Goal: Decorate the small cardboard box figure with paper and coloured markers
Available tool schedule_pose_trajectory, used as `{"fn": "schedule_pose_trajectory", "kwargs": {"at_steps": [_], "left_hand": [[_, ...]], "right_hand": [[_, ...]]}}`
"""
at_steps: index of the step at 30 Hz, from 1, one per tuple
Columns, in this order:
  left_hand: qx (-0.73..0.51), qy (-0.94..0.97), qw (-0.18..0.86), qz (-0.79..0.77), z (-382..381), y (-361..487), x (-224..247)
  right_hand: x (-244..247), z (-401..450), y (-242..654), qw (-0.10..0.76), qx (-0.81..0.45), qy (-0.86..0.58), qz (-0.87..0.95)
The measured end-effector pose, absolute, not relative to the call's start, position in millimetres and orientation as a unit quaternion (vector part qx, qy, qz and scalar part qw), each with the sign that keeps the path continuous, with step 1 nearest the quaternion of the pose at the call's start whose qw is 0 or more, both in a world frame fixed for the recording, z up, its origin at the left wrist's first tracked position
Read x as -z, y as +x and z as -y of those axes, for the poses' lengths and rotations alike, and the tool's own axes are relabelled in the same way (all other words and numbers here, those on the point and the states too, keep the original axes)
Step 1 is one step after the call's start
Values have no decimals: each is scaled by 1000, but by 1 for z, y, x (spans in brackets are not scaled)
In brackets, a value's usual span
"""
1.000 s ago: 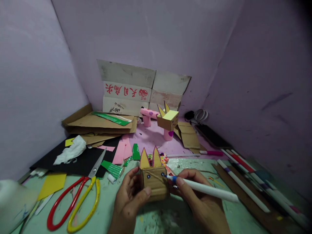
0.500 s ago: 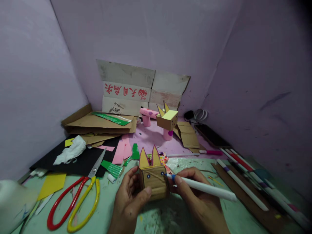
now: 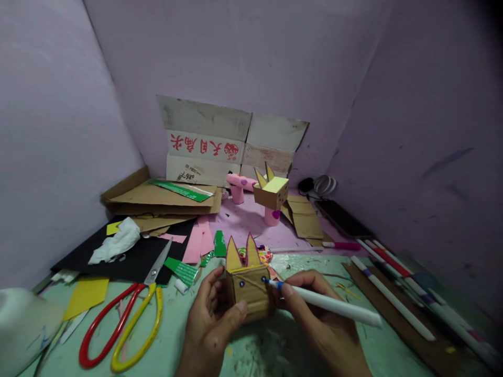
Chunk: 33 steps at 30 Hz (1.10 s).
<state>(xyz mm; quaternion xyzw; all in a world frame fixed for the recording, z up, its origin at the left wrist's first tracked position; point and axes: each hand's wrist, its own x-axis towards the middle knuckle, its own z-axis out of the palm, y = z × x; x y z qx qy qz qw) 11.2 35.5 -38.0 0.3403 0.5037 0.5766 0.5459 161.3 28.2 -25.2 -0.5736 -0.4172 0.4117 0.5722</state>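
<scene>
My left hand (image 3: 214,327) grips a small cardboard box (image 3: 253,309) by its left side, thumb across the lower front. Two pointed ears with purple edges stand up from the box, and two dark blue eyes are drawn on its front face. In my right hand (image 3: 314,314) is a white marker pen (image 3: 334,303), its blue tip at the right eye. Some right-hand fingers are hidden behind the pen and the box's right side. Behind stands a pink paper-roll animal (image 3: 272,215) with a box head (image 3: 271,193) that has similar ears.
Scissors (image 3: 135,324) with red and yellow handles lie at left, near crumpled tissue (image 3: 118,241) and green scraps (image 3: 183,271). A white bottle (image 3: 27,330) is at the left edge. Several markers (image 3: 393,298) lie at right by a phone (image 3: 346,220). Folded cardboard (image 3: 165,201) sits behind.
The view has shifted very slightly. The marker tip stays at the right eye, which looks a little more filled in; both hands keep their holds.
</scene>
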Motion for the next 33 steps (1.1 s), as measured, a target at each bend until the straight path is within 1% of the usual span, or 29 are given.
{"fn": "schedule_pose_trajectory", "kwargs": {"at_steps": [13, 24, 33], "left_hand": [[-573, 347, 544, -504, -35, 11, 38], [-569, 350, 549, -503, -35, 10, 38], [-567, 347, 551, -505, -35, 10, 36]], "right_hand": [[23, -27, 160, 558, -411, -589, 415], [21, -27, 159, 558, -381, -590, 441], [21, -27, 160, 549, -397, -587, 443]]}}
